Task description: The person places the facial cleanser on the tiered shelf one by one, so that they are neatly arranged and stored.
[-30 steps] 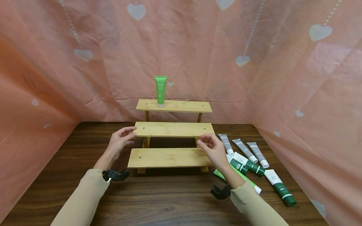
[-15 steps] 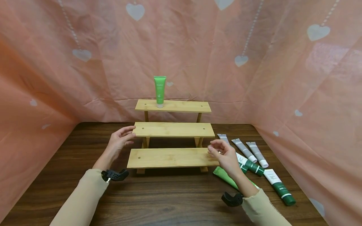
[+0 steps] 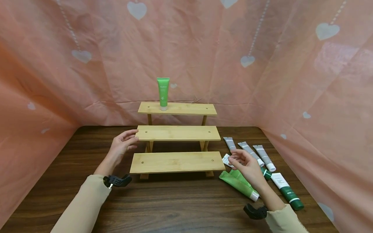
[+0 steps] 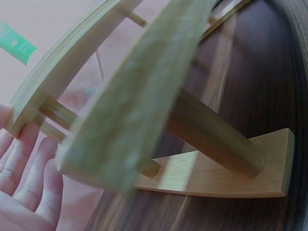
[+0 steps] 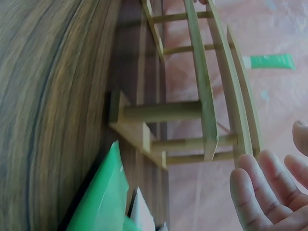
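Note:
A three-step wooden display stand point(image 3: 177, 161) stands on the table. My left hand point(image 3: 120, 147) touches the left end of its middle shelf with lightly bent fingers; the left wrist view shows fingertips point(image 4: 29, 132) against the wood. One green squeeze tube point(image 3: 163, 94) stands cap down on the top shelf, left of centre. To the stand's right, my right hand point(image 3: 247, 166) hovers above the lying tubes, its fingers loosely bent around nothing. Under it lie green tubes point(image 3: 239, 183), seemingly two overlapping. The hand partly hides a white-and-dark-green tube point(image 3: 227, 160).
Three grey tubes point(image 3: 264, 157) with white caps lie at the back right. A white tube with a dark green lower half point(image 3: 287, 191) lies nearest the table's right edge. Pink cloth point(image 3: 186, 55) with pale hearts hangs behind and along both sides of the dark wooden table point(image 3: 175, 207).
My right hand has moved away from the stand, rightward and toward me, over the tubes. My left hand has stayed at the middle shelf's end.

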Available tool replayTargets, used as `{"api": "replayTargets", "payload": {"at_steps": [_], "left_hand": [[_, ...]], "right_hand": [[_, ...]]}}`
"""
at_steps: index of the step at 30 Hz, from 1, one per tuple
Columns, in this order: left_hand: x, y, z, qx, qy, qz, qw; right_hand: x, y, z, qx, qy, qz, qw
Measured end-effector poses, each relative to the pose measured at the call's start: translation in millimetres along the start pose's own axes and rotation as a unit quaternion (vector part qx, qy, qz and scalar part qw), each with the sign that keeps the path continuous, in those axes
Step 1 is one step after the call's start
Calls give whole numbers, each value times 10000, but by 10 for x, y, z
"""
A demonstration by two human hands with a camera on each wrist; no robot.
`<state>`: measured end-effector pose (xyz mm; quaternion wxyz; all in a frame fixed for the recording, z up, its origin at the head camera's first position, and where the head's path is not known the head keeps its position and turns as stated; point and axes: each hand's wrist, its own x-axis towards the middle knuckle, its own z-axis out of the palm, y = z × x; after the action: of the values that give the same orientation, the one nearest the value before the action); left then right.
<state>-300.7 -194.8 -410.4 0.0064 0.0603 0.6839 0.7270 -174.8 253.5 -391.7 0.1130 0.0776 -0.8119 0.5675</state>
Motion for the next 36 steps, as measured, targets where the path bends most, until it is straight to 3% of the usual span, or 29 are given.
{"api": "replayTargets", "payload": {"at_steps": [7, 13, 22, 27, 36], "left_hand": [[-2, -2, 1, -68, -60, 25, 10000], [-12, 17, 5, -122, -50, 24, 9999], [2, 0, 9, -159, -58, 3, 9999], [8, -7, 7, -186, -19, -11, 9998], [3, -7, 10, -191, 3, -31, 9998]], "right_hand": [[-76, 103, -147, -367, -250, 252, 9987], [-128, 146, -270, -930, -631, 506, 9924], [-198, 239, -405, -1471, -1105, 538, 9815], [-247, 253, -397, -1825, -1532, 720, 9685], [-299, 260, -273, -3109, -1490, 759, 9356]]}}
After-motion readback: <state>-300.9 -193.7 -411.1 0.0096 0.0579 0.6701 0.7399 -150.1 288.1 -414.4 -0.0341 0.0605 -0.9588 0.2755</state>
